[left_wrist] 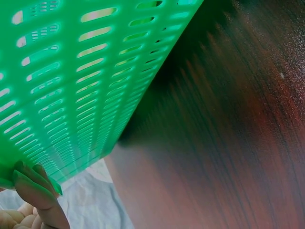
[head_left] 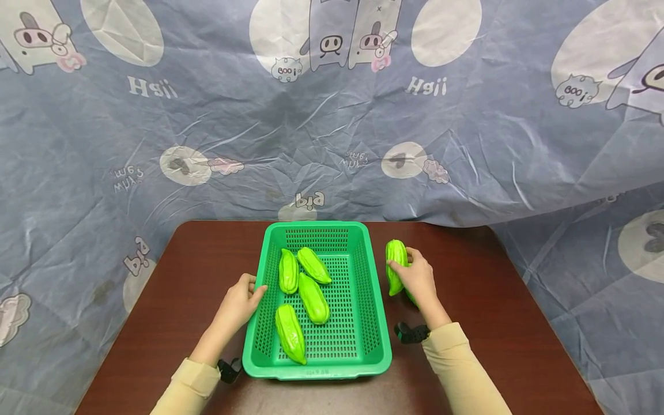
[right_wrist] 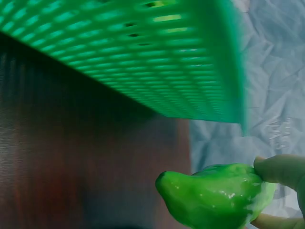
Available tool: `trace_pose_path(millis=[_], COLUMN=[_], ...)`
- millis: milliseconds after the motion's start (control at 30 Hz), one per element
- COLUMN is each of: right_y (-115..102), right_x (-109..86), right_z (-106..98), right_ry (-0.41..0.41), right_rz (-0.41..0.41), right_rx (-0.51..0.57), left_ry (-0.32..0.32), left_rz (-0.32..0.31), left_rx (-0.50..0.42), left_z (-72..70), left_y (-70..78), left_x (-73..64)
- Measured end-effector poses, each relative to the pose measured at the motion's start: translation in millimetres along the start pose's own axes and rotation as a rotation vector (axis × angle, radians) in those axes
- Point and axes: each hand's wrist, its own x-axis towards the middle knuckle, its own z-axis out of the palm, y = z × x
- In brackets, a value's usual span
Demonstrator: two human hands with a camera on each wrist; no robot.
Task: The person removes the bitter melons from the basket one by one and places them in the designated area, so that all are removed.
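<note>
A green plastic basket [head_left: 381, 323] with slotted walls stands mid-table and holds several bright green ridged gourds [head_left: 313, 298]. At its left side my left hand [head_left: 241, 301] grips the rim, thumb on top and fingers outside beneath it; the left wrist view shows those fingers [left_wrist: 35, 191] at the rim's edge. To the right of the basket, my right hand [head_left: 417, 279] holds a green ridged gourd [head_left: 396, 253] between thumb and fingers, its narrow end toward me. Up close in the right wrist view, this gourd [right_wrist: 214, 195] looks glossy. Another gourd [head_left: 411, 297] shows partly under the right hand.
The dark brown wooden table [head_left: 498, 323] extends on both sides of the basket. Behind it hangs a wrinkled grey-blue cloth [head_left: 311, 127] with cartoon prints. Black straps [head_left: 412, 333] sit at the wrists.
</note>
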Motion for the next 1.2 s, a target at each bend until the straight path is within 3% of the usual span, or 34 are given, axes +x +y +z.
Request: trace_pose_path(millis=[500,1200], right_y=[29,34], right_x=[1.8,0.0], right_z=[29,41], right_ry=[-0.011,0.026], right_rz=[0.019,-0.015], right_rx=[-0.130,-0.250], left_ry=[0.000,0.004], left_rz=[-0.017,-0.009], left_rx=[0.001,-0.005], left_z=[1.3,1.4], left_y=[0.9,-0.3], left_x=[-0.5,-0.5])
